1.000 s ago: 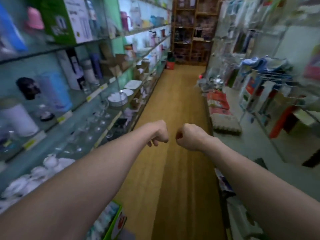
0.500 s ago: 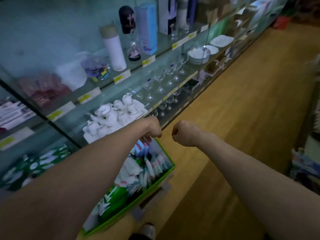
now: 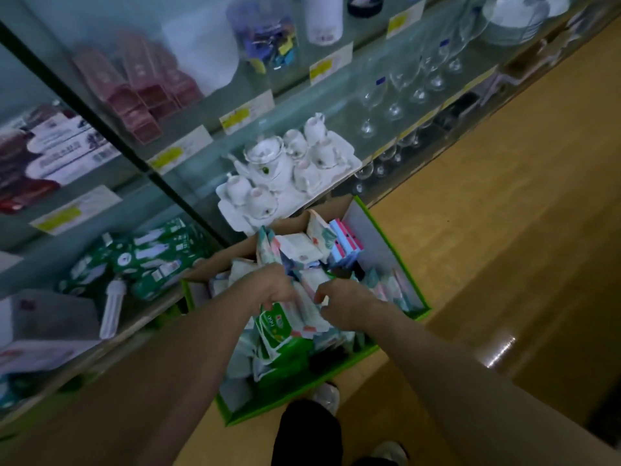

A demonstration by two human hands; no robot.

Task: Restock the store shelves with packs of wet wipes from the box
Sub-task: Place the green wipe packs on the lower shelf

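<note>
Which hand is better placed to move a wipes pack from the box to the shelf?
Probably the left: the left hand is at the green pack in the box, and the shelf stands on that side. The right hand is farther from it.

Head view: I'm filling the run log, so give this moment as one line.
phase: pick | left hand: grips packs in box | right hand: grips same packs | box: open

Box on floor before shelves, packs inside.
</note>
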